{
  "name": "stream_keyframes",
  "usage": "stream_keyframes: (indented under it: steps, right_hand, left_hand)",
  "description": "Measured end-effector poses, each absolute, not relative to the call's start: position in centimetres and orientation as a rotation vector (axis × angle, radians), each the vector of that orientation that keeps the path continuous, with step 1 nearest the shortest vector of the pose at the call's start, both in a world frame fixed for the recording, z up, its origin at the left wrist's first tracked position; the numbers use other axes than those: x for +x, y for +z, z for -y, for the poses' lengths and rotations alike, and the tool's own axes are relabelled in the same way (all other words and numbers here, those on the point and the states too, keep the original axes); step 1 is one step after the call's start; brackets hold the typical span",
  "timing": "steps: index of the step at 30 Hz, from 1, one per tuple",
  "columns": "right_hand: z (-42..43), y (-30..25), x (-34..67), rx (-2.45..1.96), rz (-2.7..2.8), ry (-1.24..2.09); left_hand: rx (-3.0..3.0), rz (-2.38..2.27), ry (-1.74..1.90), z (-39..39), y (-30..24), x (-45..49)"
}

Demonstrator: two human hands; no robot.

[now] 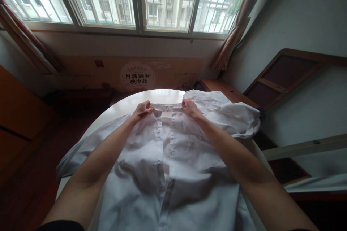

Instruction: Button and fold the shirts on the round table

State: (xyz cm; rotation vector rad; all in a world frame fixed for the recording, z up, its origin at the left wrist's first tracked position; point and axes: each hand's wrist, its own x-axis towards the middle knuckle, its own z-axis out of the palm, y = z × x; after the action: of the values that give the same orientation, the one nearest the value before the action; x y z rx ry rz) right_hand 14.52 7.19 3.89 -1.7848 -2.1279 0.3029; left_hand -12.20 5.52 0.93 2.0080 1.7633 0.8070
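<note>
A white button-up shirt (195, 155) lies spread over a round white table (127, 101), its collar toward the far edge and its body toward me. The front is parted down the middle. My left hand (143, 110) pinches the shirt at the left end of the collar. At the collar's right end, my right hand (189, 107) grips the cloth the same way. One sleeve drapes over the table's left side; the other lies bunched at the right.
Beyond the table stands a printed panel (173, 74) under a barred window (168, 3). Curtains (227, 48) hang at both sides. A wooden cabinet (21, 115) is on the left. A brown wooden frame (287, 74) leans at the right wall.
</note>
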Motion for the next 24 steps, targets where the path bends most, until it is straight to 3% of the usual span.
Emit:
stream_keyframes:
  steps: [5, 9, 13, 17, 24]
  right_hand:
    - [-7.0, 4.2, 11.3, -1.719, 2.197, -0.034]
    - [-3.7, 1.7, 9.3, -1.521, 2.289, -0.212]
    - [-1.0, -1.5, 8.9, -1.592, 2.455, 0.090]
    - [-0.3, -2.5, 9.6, -1.594, 2.515, 0.294]
    - [-0.5, -1.4, 10.8, -1.550, 2.411, 0.387]
  left_hand:
    - [2.030, -2.066, 0.934, -5.1, 1.8, -10.6]
    - [2.372, -1.977, 0.909, -2.4, 0.9, -9.3]
    - [2.575, -1.708, 0.572, 0.0, -1.2, -9.3]
    - [2.461, -1.738, 0.345, 0.5, -2.6, -9.6]
    - [2.347, -1.890, 0.551, -0.1, -2.3, -8.9]
